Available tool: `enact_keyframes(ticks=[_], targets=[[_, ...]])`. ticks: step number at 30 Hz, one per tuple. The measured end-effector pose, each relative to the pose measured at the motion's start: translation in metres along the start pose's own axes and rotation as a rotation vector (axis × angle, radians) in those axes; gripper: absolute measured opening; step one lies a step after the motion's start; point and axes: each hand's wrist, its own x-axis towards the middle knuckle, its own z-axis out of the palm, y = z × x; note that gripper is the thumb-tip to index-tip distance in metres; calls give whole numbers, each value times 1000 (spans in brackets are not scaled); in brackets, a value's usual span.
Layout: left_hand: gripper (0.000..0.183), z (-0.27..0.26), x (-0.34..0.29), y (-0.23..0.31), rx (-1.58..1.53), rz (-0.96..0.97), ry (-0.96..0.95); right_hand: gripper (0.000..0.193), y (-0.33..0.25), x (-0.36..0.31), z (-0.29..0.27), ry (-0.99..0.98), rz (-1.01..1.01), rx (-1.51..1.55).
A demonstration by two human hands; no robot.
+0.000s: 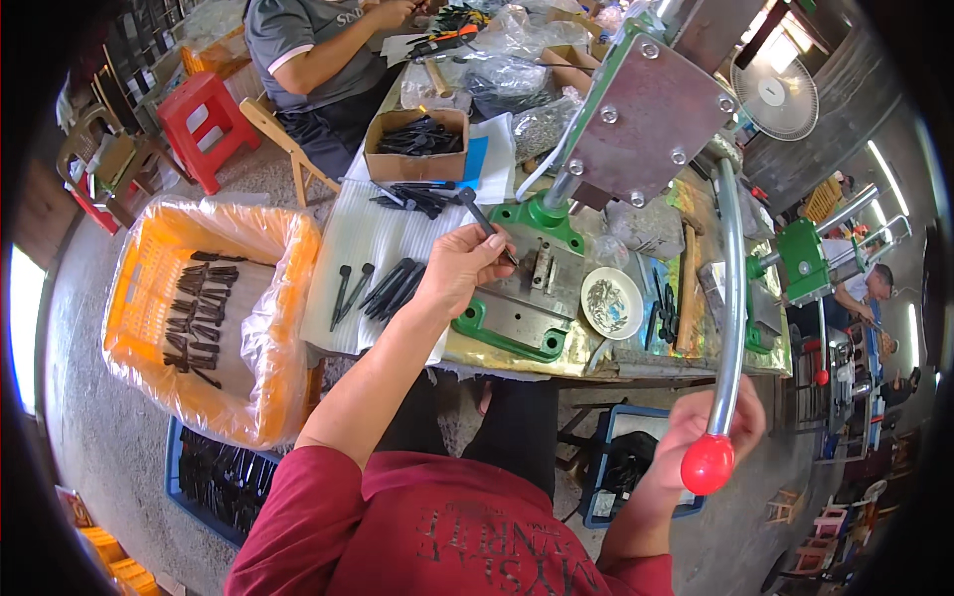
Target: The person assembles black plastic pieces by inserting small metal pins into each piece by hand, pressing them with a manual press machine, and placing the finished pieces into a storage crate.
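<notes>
My left hand point(465, 266) is closed on a slim black part with a round, flat head point(477, 211), holding it tilted at the edge of a steel fixture. That fixture point(545, 273) sits on the green base of a hand press point(556, 343). My right hand point(698, 425) curls around the press's long steel lever point(733, 298), just above its red ball knob point(708, 464). Left of the press base, several similar black parts point(396, 288) lie on white foam sheeting point(333, 238). A white bowl of small metal pins point(611, 303) stands right of the fixture.
A lined orange crate point(283, 392) with rows of black parts stands at left. A cardboard box point(393, 164) of black parts sits farther back. Blue bins point(177, 487) lie below. A hammer handle point(688, 288) and second green press point(803, 260) are at right. Another person point(323, 70) sits across.
</notes>
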Motion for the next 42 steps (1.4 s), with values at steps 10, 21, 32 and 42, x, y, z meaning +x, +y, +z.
enact_keyframes(ticks=[10,21,32,42], targets=[[12,-12,-30,16,31,48,39,24,38,-89,21,-343,526,193],[15,-67,-52,59,1069,181,204,20,48,-106,17,-400,571,125],[19,-93,-66,34,1789,94,161,22,50,-112,20,-478,510,36],[22,-91,-60,42,1719,115,192,18,51,-117,21,-477,563,62]])
